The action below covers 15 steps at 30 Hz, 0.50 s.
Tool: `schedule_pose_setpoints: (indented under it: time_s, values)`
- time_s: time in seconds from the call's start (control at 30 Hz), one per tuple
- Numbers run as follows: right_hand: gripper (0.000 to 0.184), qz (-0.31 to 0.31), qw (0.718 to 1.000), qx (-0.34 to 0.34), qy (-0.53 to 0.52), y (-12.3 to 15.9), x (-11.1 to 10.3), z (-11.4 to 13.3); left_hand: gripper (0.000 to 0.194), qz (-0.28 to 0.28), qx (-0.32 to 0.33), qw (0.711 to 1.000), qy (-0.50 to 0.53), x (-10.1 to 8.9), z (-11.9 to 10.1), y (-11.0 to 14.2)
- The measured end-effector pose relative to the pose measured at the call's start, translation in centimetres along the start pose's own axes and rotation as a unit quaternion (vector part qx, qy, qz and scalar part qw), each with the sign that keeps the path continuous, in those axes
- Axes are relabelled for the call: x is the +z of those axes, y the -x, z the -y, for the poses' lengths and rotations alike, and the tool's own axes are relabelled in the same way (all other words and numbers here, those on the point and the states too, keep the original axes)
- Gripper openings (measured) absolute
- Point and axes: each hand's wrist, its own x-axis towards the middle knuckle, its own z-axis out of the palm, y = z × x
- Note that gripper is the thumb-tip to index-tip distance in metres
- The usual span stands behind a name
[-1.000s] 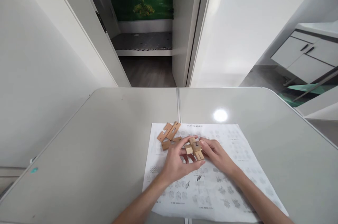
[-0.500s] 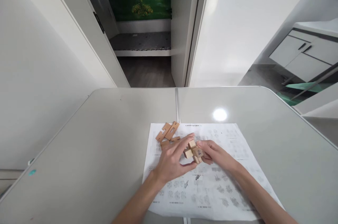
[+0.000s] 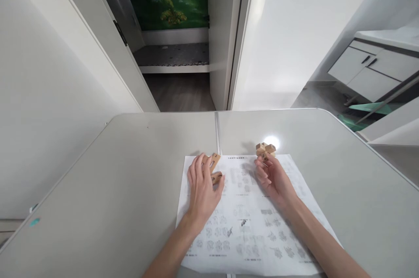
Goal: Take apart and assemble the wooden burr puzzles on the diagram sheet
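My right hand [image 3: 273, 177] has its fingertips closed on the near side of an interlocking wooden burr puzzle [image 3: 266, 149], at the far edge of the printed sheet. Whether the puzzle rests on the table or is just above it, I cannot tell. Over several flat, notched wooden puzzle pieces [image 3: 215, 161] at the sheet's far left lies my left hand [image 3: 203, 186], fingers spread and thumb apart. Its fingers hide part of these pieces; the nearer one shows beside the thumb.
Beneath both hands a white paper sheet [image 3: 242, 208] with rows of small printed diagrams lies on a grey table [image 3: 137, 190]. A seam [image 3: 217, 132] runs down the tabletop. Beyond the table are an open doorway and a white wall [image 3: 281, 42].
The burr puzzle, between both hands before, has gone forward and right with my right hand. My left hand has let go of it and moved left over the flat pieces.
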Motion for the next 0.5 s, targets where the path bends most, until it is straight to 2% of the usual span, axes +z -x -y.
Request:
schedule_pose_setpoints:
  time_s: [0.2, 0.5]
  values:
    - [0.028, -0.029, 0.996, -0.034, -0.073, -0.2, -0.6, 0.0, 0.061, 0.035, 0.011, 0.999, -0.027, 0.6, 0.5, 0.5]
    - [0.027, -0.046, 0.99, -0.051, -0.126, -0.7, -2.2, 0.1, 0.058, 0.075, 0.012, 0.996, 0.048, -0.1, -0.2, 0.3]
